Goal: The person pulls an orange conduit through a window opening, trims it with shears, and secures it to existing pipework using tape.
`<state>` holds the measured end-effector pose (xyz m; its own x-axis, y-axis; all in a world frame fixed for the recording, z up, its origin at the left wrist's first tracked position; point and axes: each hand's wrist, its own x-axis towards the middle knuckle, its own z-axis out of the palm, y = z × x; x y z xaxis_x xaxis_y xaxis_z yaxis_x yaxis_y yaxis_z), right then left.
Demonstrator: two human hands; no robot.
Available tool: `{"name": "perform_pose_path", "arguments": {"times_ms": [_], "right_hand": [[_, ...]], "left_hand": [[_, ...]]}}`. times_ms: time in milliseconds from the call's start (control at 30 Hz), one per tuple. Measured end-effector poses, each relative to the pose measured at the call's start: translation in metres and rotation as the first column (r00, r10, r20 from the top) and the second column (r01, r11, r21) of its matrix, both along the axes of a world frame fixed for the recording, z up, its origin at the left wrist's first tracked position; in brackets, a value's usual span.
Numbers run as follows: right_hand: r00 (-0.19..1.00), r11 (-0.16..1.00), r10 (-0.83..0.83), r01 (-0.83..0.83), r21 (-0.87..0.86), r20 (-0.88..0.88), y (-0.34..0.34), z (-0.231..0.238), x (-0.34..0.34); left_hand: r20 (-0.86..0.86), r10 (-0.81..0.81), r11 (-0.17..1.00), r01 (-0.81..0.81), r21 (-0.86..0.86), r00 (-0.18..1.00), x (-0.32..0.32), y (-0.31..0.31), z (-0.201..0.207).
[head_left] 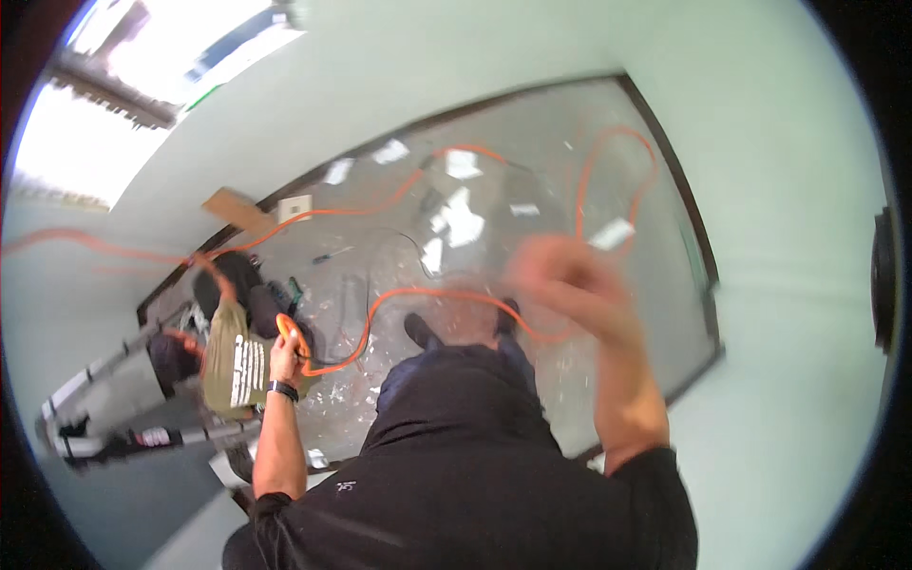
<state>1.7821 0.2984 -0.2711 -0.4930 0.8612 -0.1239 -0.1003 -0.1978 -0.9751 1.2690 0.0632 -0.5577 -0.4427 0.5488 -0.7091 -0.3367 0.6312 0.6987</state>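
An orange cord (437, 292) is looped across the grey floor (665, 294), a gathered length being grasped by the left hand (284, 357). The right hand (570, 277) is held above the floor; through blur, its grip cannot be told.

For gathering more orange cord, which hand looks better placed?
Probably the right hand: it appears near the orange cord, though blur hides whether it grips anything; the left hand is busy holding part of it.
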Motion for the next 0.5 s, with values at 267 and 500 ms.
{"name": "perform_pose_path", "arguments": {"times_ms": [267,500], "right_hand": [[0.746,0.224,0.439,0.449,0.865,-0.501,0.021,0.108,0.067],[0.813,0.585,0.274,0.284,0.760,-0.514,0.052,0.087,0.087]], "left_hand": [[-0.513,-0.398,0.843,0.082,-0.531,0.761,0.048,-0.137,-0.055],[-0.461,-0.447,0.696,-0.025,-0.717,0.766,0.172,-0.198,-0.052]]}}
